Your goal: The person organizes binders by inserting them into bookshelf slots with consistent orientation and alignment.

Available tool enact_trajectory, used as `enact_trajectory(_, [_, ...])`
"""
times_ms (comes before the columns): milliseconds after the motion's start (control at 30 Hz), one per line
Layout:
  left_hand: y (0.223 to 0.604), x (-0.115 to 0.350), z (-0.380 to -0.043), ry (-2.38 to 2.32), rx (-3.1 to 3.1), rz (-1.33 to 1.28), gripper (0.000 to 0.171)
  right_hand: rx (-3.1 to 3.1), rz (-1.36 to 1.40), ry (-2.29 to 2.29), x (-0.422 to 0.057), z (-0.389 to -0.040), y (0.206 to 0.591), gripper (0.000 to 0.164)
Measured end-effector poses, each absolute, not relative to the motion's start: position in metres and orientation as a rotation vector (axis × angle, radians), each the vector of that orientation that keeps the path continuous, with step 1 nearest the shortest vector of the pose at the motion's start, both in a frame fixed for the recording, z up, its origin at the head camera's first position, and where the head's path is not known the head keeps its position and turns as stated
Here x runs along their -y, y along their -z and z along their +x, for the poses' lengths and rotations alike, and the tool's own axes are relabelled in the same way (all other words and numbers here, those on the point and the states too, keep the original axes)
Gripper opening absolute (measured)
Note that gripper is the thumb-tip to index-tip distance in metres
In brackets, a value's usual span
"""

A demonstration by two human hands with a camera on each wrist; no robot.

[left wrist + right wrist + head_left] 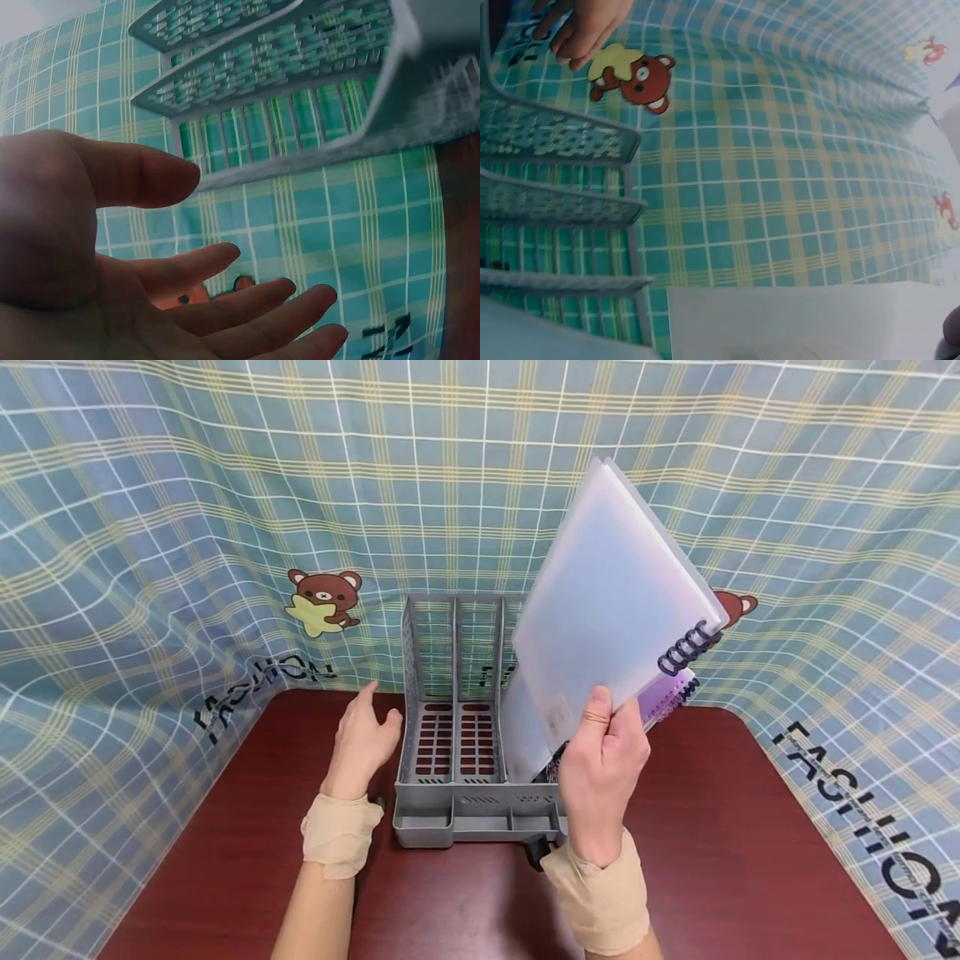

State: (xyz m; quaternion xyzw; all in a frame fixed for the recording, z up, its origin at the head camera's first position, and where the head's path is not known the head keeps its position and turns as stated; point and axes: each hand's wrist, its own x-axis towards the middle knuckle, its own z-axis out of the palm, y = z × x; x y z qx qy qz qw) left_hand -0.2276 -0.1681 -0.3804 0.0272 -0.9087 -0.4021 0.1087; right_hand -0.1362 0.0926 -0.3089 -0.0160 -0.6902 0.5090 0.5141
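Observation:
My right hand [606, 760] grips a spiral notebook [607, 585] by its lower edge, thumb on the front. The notebook has a frosted translucent cover and black coils, and is held tilted above the right side of a grey file rack [480, 795]. Part of its pale cover [817, 311] shows in the right wrist view. Another translucent-covered notebook [521, 727] stands in the rack, partly hidden behind the held one. Left of the rack, my left hand [363, 735] holds nothing; its fingers are spread in the left wrist view, near the rack's side wall [255, 56].
A purple spiral notebook [663, 697] shows behind the right hand, mostly covered. Small trays [423, 831] run along the rack's front. The dark red table [712, 843] is enclosed by a plaid cloth [465, 485] at the back and sides.

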Motion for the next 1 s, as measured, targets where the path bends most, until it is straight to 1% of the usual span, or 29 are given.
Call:
enact_trajectory(200, [0.389, 0.157, -0.235, 1.210, 2.720, 0.074, 0.068, 1.720, -0.093, -1.217, -0.096, -0.148, 0.321, 0.039])
enact_trajectory(500, [0.405, 0.157, -0.242, 1.195, 2.848, 0.118, 0.071, 1.764, -0.108, -1.223, -0.090, -0.185, 0.357, 0.038])
enact_trajectory(667, [0.410, 0.155, -0.245, 1.208, 2.881, 0.120, 0.062, 1.832, -0.154, -1.177, -0.083, -0.200, 0.378, 0.039])
enact_trajectory(833, [0.411, 0.151, -0.244, 1.181, 2.902, 0.092, 0.054, 1.882, -0.189, -1.220, -0.079, -0.211, 0.395, 0.032])
enact_trajectory(1000, [0.412, 0.152, -0.242, 1.170, 2.902, 0.104, 0.051, 1.931, -0.242, -1.302, -0.076, -0.219, 0.410, 0.030])
